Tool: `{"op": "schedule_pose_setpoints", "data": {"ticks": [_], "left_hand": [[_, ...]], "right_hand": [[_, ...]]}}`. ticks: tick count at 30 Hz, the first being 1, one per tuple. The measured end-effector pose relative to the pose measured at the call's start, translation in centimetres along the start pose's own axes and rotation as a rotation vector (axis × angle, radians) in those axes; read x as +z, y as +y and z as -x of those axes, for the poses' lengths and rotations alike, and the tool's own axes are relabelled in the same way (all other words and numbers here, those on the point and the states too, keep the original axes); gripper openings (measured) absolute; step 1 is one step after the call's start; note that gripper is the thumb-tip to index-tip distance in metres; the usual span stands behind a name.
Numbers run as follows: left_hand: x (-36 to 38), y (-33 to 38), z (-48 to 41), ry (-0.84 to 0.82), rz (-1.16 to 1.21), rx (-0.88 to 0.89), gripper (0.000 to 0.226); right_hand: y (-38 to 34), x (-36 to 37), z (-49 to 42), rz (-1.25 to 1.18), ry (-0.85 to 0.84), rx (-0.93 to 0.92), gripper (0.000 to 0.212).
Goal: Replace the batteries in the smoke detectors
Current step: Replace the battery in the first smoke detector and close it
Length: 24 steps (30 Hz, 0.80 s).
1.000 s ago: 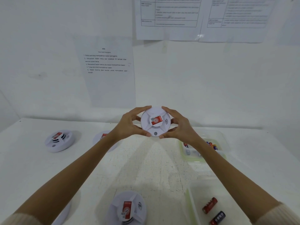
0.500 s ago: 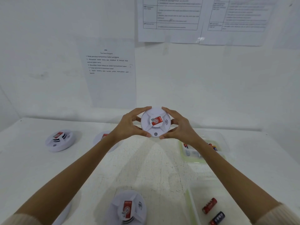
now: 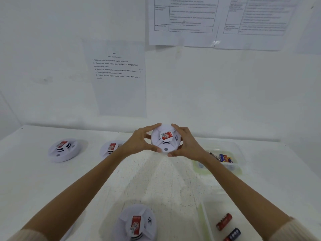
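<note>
Wall (image 3: 52, 49): plain white, matte. 3 paper sheets on it: list sheet (image 3: 119, 80) w/ numbered text lines centre-left, left grid sheet (image 3: 182, 20) and right grid sheet (image 3: 257, 18) up top, edges touching, print too small to read.

Tabletop (image 3: 156, 185): white, flat, middle strip looks scuffed/crackled.

Far tray (image 3: 240, 150): clear plastic, rect w/ rounded corners, greenish base, right side, partly behind R forearm. Near tray (image 3: 205, 221): same type, bottom right, cut by frame edge.

4 detectors, all white plastic discs w/ raised slotted centre + red label:
- held detector (image 3: 165, 140): in the air over tabletop centre, face toward cam, small grey round button near lower rim, arc slots right of label.
- left detector (image 3: 63, 150): flat on tabletop, far left.
- mid detector (image 3: 111, 148): near it on the right, part hidden by L forearm.
- near detector (image 3: 136, 223): bottom centre, between the forearms.

Hands: left hand (image 3: 139, 141) and right hand (image 3: 187, 145) both grip the held detector by its rim, fingers curled over the top edge, thumbs on the lower edge, one per side.

Cuffs (image 3: 295, 230): cream knit, bottom corners.

Far cells (image 3: 225, 158): small cylinders in far tray, blue/orange/dark, bunched. Red cell (image 3: 224, 221) and dark cell (image 3: 233, 234) lie near each other in near tray.
</note>
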<state>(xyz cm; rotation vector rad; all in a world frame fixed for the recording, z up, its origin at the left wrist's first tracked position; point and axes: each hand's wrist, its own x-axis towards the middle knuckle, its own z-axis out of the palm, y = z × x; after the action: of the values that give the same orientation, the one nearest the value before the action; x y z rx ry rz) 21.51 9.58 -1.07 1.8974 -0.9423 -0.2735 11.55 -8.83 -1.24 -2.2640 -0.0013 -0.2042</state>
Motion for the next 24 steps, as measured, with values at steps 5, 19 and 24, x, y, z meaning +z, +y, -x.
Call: {"op": "schedule_pose_setpoints", "data": {"ticks": [5,19,24], "left_hand": [[1.1,-2.1,0.5,-0.111,-0.056,-0.136,0.093],[2.1,-5.8,1.0,-0.202,-0.123,-0.247,0.113],[2.0,-5.4,1.1,-0.239,-0.15,-0.252,0.115]], "right_hand": [[1.5,2.2,-0.1,0.078,-0.039,0.1,0.104],[2.6,4.5,-0.1,0.225,-0.14,0.178,0.09],[1.9,4.2,0.3,0.208,-0.144,0.188,0.085]]}}
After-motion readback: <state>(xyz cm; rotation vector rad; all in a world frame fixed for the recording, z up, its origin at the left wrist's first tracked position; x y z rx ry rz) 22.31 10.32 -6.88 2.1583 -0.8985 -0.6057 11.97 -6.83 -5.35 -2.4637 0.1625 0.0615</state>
